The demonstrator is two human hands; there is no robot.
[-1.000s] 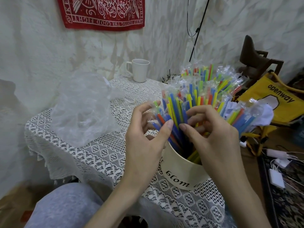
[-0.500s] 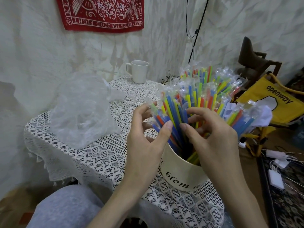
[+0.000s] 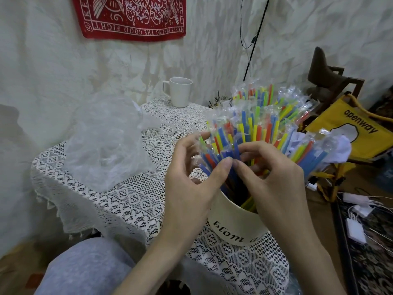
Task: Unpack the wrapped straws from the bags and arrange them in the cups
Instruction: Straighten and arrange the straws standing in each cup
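Head view, the only one I have: both hands are up at the cream cup (image 3: pixel 231 226), which stands near the front right edge of the lace-covered table (image 3: pixel 131 201). The cup is packed with wrapped straws (image 3: pixel 261 128) in blue, yellow, red and green, fanning upward and out to the right, clear wrapper tips on top. My left hand (image 3: pixel 191 188) has its fingers curled among the straws on the near left side, thumb pressed against blue ones. My right hand (image 3: pixel 276 179) mirrors it, thumb tip meeting the left thumb, fingers curled over and pinching straws in the middle of the bundle. Which single straws each hand holds I cannot tell.

A crumpled clear plastic bag (image 3: pixel 106 145) lies on the table's left side, well apart from the cup. A white mug (image 3: pixel 179 92) stands at the far edge. Right of the table, a yellow bag (image 3: pixel 348 128) printed "openway". Red cloth (image 3: pixel 131 15) hangs on the wall.
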